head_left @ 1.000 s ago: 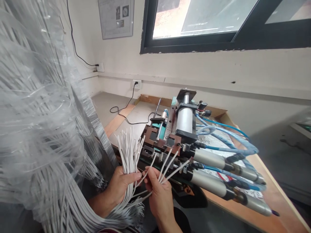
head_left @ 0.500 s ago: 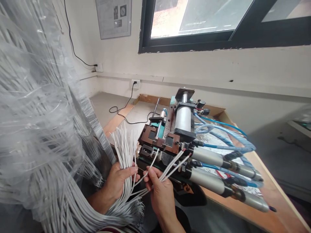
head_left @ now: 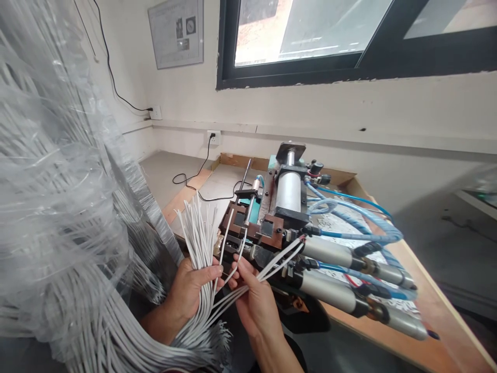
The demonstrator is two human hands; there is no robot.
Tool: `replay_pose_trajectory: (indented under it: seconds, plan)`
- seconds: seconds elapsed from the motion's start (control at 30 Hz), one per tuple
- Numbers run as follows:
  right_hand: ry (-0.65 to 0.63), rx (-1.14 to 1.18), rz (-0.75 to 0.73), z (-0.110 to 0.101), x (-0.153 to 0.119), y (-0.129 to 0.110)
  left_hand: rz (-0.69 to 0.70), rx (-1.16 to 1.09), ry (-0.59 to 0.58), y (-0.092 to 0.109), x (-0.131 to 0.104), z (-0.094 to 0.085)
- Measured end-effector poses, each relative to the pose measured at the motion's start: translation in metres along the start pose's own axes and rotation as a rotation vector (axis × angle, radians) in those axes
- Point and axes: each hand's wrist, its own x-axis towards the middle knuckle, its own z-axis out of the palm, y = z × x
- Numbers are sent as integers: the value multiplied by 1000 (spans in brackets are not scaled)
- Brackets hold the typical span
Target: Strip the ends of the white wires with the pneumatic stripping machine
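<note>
A fanned bundle of white cables (head_left: 199, 241) stands upright in my left hand (head_left: 190, 290), whose fingers are wrapped round it. One cable (head_left: 224, 241) leans apart from the bundle at my left thumb. My right hand (head_left: 252, 295) pinches a single white cable (head_left: 241, 251) between thumb and fingertips. Several other cables (head_left: 279, 259) with reddish ends pass across that hand and point right. Just beyond both hands is a machine (head_left: 267, 228) with brown blocks and silver cylinders. The lower cables run into a large bunch (head_left: 155, 352).
Plastic-wrapped cables (head_left: 58, 207) fill the left side. Blue air hoses (head_left: 361, 235) loop over the machine's right side. A wooden-edged table (head_left: 430, 280) holds the machine, with a black cord (head_left: 202, 198) behind it. A window (head_left: 310, 31) is above.
The single cable in my right hand has shifted slightly left and tilts more upright. Another cable now stands apart beside my left thumb. The whole view has shifted a little.
</note>
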Motion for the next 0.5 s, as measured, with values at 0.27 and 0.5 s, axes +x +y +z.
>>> replay_pose_trajectory:
  seconds: [0.27, 0.5]
  plan:
    - [41, 86, 95, -1, 3, -3, -14, 15, -29, 0, 0, 4]
    - [5, 48, 173, 2, 4, -4, 14, 69, -50, -1, 0, 4]
